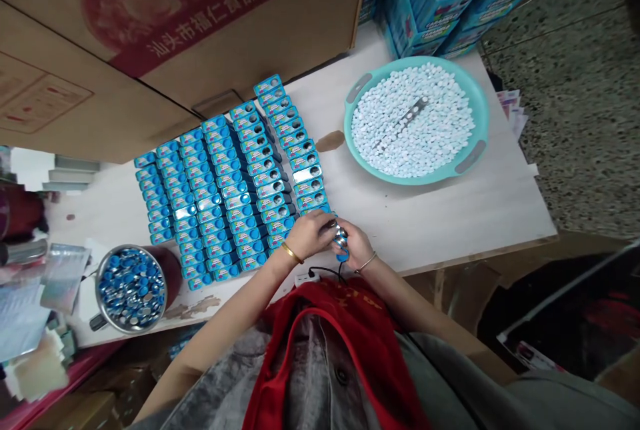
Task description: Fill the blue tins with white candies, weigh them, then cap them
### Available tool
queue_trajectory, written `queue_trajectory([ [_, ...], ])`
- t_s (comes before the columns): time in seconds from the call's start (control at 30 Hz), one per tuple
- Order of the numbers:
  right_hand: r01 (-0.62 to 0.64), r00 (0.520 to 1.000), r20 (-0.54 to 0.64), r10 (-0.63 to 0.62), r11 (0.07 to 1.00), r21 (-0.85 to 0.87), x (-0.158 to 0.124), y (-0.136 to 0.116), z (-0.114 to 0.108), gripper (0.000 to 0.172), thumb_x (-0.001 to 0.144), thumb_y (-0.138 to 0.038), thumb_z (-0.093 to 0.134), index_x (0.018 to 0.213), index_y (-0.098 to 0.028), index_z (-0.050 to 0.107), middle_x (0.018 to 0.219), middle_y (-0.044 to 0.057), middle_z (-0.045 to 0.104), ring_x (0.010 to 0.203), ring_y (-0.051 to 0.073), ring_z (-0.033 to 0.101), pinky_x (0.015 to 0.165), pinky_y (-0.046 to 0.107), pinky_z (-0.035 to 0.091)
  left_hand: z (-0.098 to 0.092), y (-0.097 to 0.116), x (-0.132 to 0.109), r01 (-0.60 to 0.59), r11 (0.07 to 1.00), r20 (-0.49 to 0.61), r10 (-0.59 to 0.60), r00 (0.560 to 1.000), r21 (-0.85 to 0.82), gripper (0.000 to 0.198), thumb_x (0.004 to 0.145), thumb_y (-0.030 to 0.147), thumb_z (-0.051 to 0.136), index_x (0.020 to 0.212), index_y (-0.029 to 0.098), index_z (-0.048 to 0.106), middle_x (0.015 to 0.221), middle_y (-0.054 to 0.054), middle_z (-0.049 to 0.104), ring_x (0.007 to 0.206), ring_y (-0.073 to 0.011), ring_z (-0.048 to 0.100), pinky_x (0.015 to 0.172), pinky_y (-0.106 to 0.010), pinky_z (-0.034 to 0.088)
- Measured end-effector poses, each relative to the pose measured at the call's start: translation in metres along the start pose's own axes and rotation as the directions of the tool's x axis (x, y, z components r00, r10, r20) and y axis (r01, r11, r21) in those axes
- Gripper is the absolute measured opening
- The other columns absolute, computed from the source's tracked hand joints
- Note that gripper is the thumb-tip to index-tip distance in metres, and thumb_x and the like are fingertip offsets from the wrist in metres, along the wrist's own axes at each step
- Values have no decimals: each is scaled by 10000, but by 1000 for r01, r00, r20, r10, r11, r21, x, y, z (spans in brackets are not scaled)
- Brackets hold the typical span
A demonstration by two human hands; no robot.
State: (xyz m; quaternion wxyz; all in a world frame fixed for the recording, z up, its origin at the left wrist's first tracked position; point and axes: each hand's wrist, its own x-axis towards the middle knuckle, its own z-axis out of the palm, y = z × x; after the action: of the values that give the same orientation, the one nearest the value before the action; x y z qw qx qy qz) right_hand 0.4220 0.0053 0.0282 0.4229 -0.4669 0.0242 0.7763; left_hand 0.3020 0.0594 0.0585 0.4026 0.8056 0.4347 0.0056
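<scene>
My right hand [356,247] is curled around several small silver-and-blue caps [341,237], close to the table's front edge. My left hand [311,237] meets it, its fingertips pinched at the same caps; the fingers partly cover what they hold. Just beyond my hands stand long rows of blue printed tins [270,177], lined up side by side. Dark round openings show on the tins of the right-hand rows, while those farther left carry blue round caps in their tops.
At left, a metal pot [163,283] holds many loose silver-and-blue caps. To the right stands a turquoise basin [483,117] of small white candies, with a perforated metal strip [413,115] lying on them. Large cartons [260,23] and stacked blue boxes [425,10] line the back.
</scene>
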Motion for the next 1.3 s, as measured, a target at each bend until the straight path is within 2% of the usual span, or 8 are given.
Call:
queue_trajectory([
  [0.17, 10, 1000, 18, -10, 1000, -6, -2, -2, 5, 247, 749, -405, 561, 652, -190, 489, 407, -71, 400, 294, 49, 264, 295, 195, 132, -8, -9, 2, 78, 994, 65, -73, 995, -77, 201, 815, 171, 515, 952, 199, 660, 877, -15, 667, 806, -124, 597, 758, -224, 444],
  [0.27, 28, 999, 33, -28, 1000, 14, -2, -7, 6, 199, 746, -371, 518, 799, -182, 554, 525, -25, 545, 317, 62, 303, 306, 206, 141, -11, -16, 10, 225, 974, 15, -224, 974, -8, 228, 834, 163, 453, 945, 190, 651, 817, -12, 669, 745, -118, 593, 715, -221, 439],
  [0.43, 49, 995, 89, -53, 998, 47, -4, -19, 4, 356, 707, -321, 439, 999, -169, 578, 664, 21, 622, 366, 92, 345, 320, 228, 177, -19, -27, 45, 492, 857, -70, -487, 870, 151, 263, 851, 324, 465, 748, 167, 648, 729, -74, 653, 756, -193, 610, 677, -276, 437],
  [0.63, 31, 994, 105, -37, 998, 55, -5, -22, -2, 411, 730, -335, 406, 1056, -150, 576, 663, 26, 623, 366, 95, 353, 331, 230, 174, -30, -37, 80, 576, 769, 31, -606, 795, 278, 304, 699, 445, 675, 778, 152, 678, 870, -146, 675, 891, -293, 630, 740, -334, 469],
  [0.87, 39, 995, 86, -43, 998, 53, 1, -20, -2, 497, 742, -349, 397, 1201, -179, 478, 650, 16, 641, 342, 101, 351, 323, 220, 170, -30, -21, 58, 506, 821, -9, -523, 852, 266, 320, 817, 448, 574, 915, 155, 661, 935, -139, 658, 938, -278, 612, 794, -354, 459],
  [0.97, 41, 997, 56, -44, 997, 61, 3, -18, 0, 508, 743, -361, 422, 1229, -211, 443, 506, -60, 534, 313, 101, 338, 318, 210, 180, -19, -7, 28, 238, 969, 6, -239, 971, 70, 270, 860, 412, 533, 1005, 205, 629, 953, -66, 644, 928, -192, 590, 829, -296, 443],
  [1.07, 39, 999, 34, -41, 997, 69, 6, -16, 4, 505, 740, -353, 451, 1229, -230, 432, 460, -97, 453, 300, 103, 350, 309, 207, 206, -6, -3, 7, 35, 988, -59, -45, 997, -148, 149, 819, 313, 600, 893, 186, 623, 892, -44, 620, 887, -173, 561, 835, -299, 427],
  [1.3, 75, 996, 51, -79, 994, 77, 20, -26, 16, 273, 752, -421, 516, 895, -191, 555, 613, -36, 541, 349, 62, 367, 295, 195, 168, -21, -23, 28, 128, 926, -231, -220, 948, -355, 106, 797, 262, 596, 786, 170, 543, 752, 11, 553, 681, -111, 501, 674, -234, 427],
])
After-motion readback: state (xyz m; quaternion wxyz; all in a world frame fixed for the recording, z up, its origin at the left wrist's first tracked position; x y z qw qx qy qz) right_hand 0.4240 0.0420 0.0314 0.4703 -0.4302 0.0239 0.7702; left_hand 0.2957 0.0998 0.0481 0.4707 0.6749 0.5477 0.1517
